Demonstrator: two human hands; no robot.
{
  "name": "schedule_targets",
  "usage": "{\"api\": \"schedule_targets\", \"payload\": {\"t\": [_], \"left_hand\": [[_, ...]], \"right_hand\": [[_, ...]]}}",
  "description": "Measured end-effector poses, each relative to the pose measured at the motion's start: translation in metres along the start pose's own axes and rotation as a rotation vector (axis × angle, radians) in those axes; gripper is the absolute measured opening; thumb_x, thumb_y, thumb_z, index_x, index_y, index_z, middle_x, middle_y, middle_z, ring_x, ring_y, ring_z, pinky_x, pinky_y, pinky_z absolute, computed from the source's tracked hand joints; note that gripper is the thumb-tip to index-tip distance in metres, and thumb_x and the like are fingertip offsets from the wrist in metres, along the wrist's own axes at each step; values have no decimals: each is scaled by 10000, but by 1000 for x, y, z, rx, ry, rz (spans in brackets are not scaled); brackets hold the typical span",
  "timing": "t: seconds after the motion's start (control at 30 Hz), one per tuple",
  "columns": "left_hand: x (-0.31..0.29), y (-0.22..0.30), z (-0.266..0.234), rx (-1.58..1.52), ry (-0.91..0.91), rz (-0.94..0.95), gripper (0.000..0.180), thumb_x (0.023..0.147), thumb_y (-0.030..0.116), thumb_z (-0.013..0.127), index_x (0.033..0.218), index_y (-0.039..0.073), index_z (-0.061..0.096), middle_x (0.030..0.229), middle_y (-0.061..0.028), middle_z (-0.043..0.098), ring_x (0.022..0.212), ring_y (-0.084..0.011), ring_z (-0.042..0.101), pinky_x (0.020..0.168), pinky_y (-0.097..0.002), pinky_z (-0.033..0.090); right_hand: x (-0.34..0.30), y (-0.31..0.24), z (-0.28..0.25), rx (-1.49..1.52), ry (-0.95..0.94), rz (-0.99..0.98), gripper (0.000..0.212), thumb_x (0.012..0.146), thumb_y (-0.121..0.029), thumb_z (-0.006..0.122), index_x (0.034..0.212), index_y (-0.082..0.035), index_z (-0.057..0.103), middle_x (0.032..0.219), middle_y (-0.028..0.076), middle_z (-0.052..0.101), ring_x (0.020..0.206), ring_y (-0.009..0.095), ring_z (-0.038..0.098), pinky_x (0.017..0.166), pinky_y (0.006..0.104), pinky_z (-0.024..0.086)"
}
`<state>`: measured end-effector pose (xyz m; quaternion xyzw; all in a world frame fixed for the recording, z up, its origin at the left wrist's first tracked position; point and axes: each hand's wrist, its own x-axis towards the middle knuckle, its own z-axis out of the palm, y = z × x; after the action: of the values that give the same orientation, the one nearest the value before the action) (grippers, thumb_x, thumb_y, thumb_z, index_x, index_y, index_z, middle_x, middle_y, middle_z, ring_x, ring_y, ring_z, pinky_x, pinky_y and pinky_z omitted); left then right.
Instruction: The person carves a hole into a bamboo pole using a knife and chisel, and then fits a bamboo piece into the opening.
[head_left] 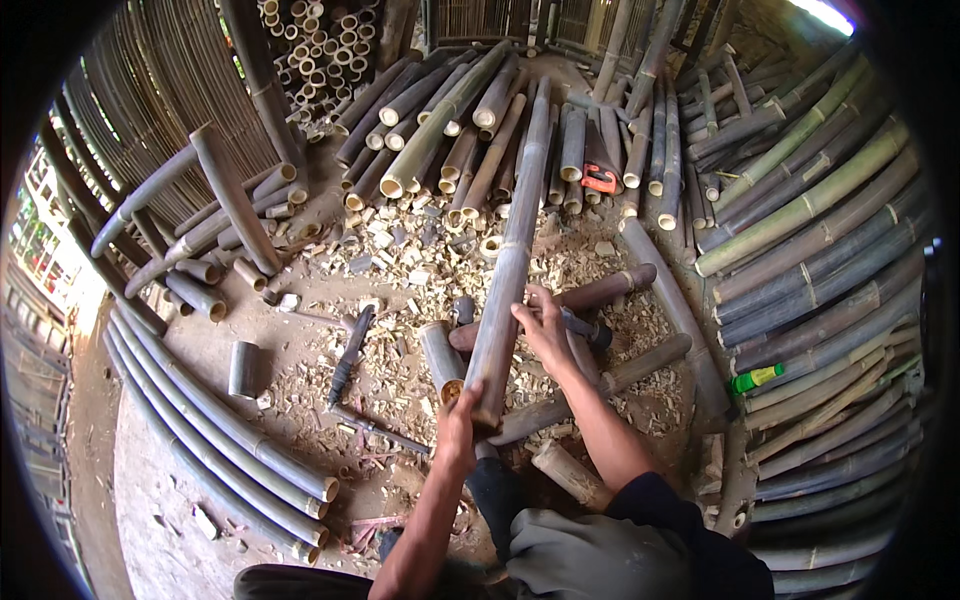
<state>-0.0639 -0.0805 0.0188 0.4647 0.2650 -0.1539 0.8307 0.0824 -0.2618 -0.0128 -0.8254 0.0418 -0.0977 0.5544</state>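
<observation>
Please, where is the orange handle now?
In the head view, the orange handle is above centre, right of the held bamboo pole, among the stacked poles.

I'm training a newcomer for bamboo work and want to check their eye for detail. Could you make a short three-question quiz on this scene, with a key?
1. Which hand is at the near end of the held bamboo pole?
A) right hand
B) left hand
2. True or false: an orange handle shows to the right of that pole.
3. Fill in: pale wood ____ are scattered over the ground.

Key: 1. B. 2. True. 3. chips.
</observation>
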Motion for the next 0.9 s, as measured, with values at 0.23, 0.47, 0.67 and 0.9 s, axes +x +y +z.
{"api": "schedule_targets", "payload": {"t": [0.23, 0.47, 0.67, 0.9], "left_hand": [[-90, -14, -61, 678, -52, 105, 778, 874, 483, 774, 1260, -156, 555, 930, -215, 727, 827, -314, 738, 737, -423, 593], [-112, -46, -37, 1199, 352, 252, 788, 674, 392, 879, 1264, -23, 559, 1042, -282, 710, 941, -454, 715, 850, -511, 568], [-106, -79, -76, 1186, 421, 474, 760, 747, 409, 849, 1296, 5, 513, 1096, -255, 669, 992, -452, 684, 858, -525, 548], [-45, -73, -68, 1205, 475, 548, 997, 708, 545, 878, 1452, 55, 430, 1304, -222, 544, 1229, -423, 523, 1050, -552, 417]], "right_hand": [[26, 9, 39, 698, -143, 570, 611, 778, -474, 835, 1214, -93, 638, 1044, 96, 670, 919, 220, 650, 798, 445, 552], [-15, 19, 60, 696, -82, 551, 447, 784, -294, 813, 1144, -86, 650, 873, 78, 660, 686, 221, 668, 638, 392, 576], [-39, -28, 59, 788, -163, 628, 435, 795, -322, 838, 1080, -59, 641, 880, 84, 664, 683, 198, 685, 583, 392, 589], [-3, -107, 33, 751, -166, 215, 596, 737, -262, 865, 1195, -36, 559, 967, 113, 656, 786, 219, 685, 686, 402, 613]]}}
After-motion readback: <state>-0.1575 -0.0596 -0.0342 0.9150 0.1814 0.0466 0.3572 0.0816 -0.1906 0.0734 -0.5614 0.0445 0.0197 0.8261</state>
